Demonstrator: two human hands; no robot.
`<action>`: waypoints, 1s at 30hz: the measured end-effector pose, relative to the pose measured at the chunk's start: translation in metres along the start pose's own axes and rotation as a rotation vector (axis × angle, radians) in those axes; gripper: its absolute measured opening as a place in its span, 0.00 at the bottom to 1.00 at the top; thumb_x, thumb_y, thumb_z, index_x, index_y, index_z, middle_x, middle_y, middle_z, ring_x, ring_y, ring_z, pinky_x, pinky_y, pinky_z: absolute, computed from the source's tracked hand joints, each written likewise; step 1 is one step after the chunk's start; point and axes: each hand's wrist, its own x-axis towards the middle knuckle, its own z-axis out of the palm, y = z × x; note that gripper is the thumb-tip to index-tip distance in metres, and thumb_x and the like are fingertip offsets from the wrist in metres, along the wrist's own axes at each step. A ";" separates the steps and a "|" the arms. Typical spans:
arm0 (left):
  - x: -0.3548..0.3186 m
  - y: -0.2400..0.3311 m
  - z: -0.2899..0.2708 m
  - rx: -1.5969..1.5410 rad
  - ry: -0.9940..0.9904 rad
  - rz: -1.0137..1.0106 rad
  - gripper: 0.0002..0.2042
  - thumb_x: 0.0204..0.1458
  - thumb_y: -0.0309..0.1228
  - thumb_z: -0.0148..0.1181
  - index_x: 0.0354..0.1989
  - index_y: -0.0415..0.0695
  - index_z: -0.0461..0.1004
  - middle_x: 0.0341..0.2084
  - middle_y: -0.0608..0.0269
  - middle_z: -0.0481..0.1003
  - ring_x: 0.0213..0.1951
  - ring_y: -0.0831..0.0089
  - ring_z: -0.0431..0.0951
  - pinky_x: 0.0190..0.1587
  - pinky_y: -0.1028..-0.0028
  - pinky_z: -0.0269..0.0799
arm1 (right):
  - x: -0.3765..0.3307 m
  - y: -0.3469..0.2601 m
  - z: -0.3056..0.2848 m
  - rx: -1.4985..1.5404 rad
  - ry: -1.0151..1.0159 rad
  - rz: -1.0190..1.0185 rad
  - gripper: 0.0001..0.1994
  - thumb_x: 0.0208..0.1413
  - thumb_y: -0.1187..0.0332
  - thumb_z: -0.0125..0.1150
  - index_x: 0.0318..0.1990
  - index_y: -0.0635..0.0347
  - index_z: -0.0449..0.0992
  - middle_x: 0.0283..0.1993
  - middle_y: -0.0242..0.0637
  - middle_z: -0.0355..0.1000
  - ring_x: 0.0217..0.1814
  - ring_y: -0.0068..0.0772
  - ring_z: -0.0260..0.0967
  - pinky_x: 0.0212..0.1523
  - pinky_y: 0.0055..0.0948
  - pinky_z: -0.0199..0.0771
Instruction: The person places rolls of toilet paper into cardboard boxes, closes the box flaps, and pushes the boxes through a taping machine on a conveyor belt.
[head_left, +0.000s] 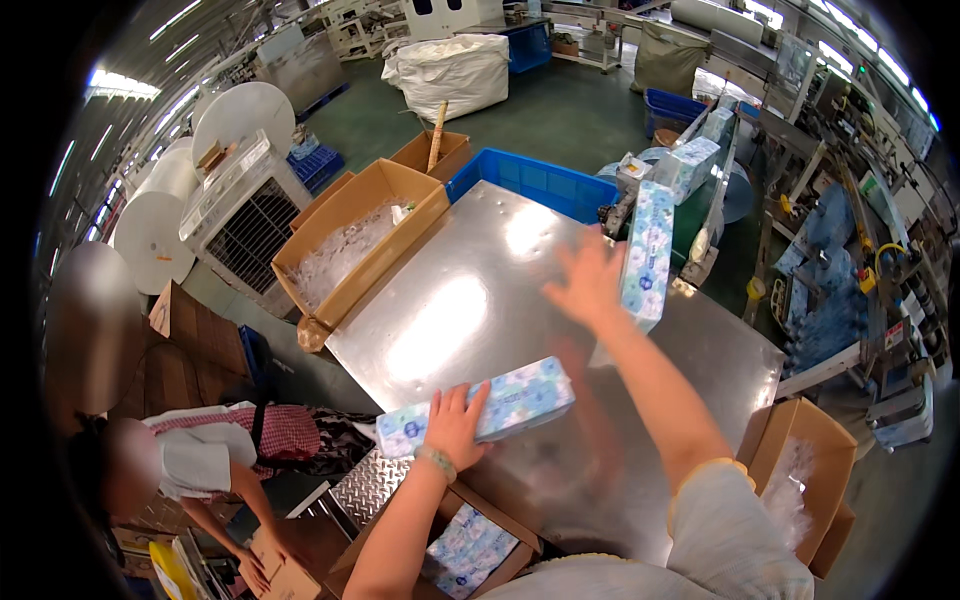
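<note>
Left hand [455,425]: closed over one long pale-blue floral tissue pack [480,405] lying flat at the near edge of the steel table [440,320]. Right hand [590,280]: fingers spread wide, touching a second floral tissue pack [647,255] standing upright at the table's far right edge. Three more similar packs queue on the conveyor [700,160] beyond. Cardboard box of packs [470,550] sits below the table's near edge

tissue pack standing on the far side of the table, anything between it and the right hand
Nothing visible: the right hand is open right beside the upright tissue pack, with only bare metal table near them. Touching or not is unclear.
</note>
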 end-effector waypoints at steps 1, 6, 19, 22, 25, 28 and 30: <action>0.012 0.006 -0.001 0.037 -0.063 -0.051 0.53 0.36 0.40 0.79 0.74 0.47 0.55 0.56 0.48 0.68 0.60 0.49 0.67 0.64 0.50 0.59 | 0.005 0.035 -0.002 0.024 -0.016 0.229 0.46 0.52 0.46 0.69 0.75 0.51 0.57 0.79 0.51 0.49 0.82 0.57 0.40 0.75 0.69 0.39; -0.004 0.004 0.004 0.003 -0.016 -0.020 0.48 0.32 0.34 0.78 0.68 0.45 0.61 0.51 0.49 0.69 0.55 0.49 0.69 0.60 0.53 0.62 | -0.047 0.106 0.033 0.272 -0.188 0.681 0.55 0.47 0.53 0.74 0.79 0.50 0.43 0.75 0.58 0.49 0.69 0.64 0.60 0.63 0.55 0.69; -0.215 -0.007 -0.135 -0.870 0.939 -0.369 0.43 0.40 0.28 0.79 0.65 0.35 0.58 0.54 0.54 0.69 0.57 0.61 0.70 0.61 0.60 0.66 | -0.226 -0.012 -0.015 0.077 -0.410 0.124 0.58 0.43 0.57 0.77 0.79 0.49 0.44 0.57 0.53 0.64 0.60 0.57 0.65 0.65 0.48 0.63; -0.314 0.001 -0.098 -1.126 0.871 -0.549 0.43 0.41 0.23 0.77 0.65 0.36 0.56 0.53 0.54 0.71 0.55 0.60 0.73 0.60 0.60 0.69 | -0.207 -0.030 -0.025 0.200 -0.357 -0.057 0.56 0.43 0.60 0.77 0.79 0.48 0.47 0.54 0.51 0.65 0.57 0.56 0.65 0.61 0.49 0.64; -0.352 0.035 -0.065 -0.819 0.785 -0.562 0.41 0.37 0.33 0.81 0.62 0.38 0.64 0.49 0.55 0.73 0.55 0.60 0.72 0.59 0.59 0.70 | -0.220 -0.076 -0.040 0.176 0.029 -0.374 0.56 0.41 0.64 0.78 0.78 0.49 0.48 0.53 0.51 0.65 0.56 0.56 0.64 0.58 0.49 0.64; -0.374 0.041 -0.011 -0.315 0.258 -0.350 0.41 0.36 0.41 0.79 0.60 0.39 0.66 0.48 0.46 0.71 0.51 0.49 0.73 0.57 0.56 0.70 | -0.229 -0.107 -0.061 0.261 0.387 -0.582 0.57 0.39 0.64 0.79 0.78 0.49 0.49 0.53 0.50 0.64 0.54 0.54 0.64 0.55 0.49 0.65; -0.373 0.052 0.041 -0.429 -0.041 -0.341 0.41 0.39 0.46 0.76 0.61 0.38 0.66 0.51 0.40 0.69 0.52 0.43 0.71 0.57 0.54 0.70 | -0.228 -0.155 -0.092 0.508 0.478 -0.685 0.57 0.39 0.65 0.80 0.78 0.49 0.49 0.54 0.50 0.64 0.54 0.55 0.64 0.55 0.49 0.65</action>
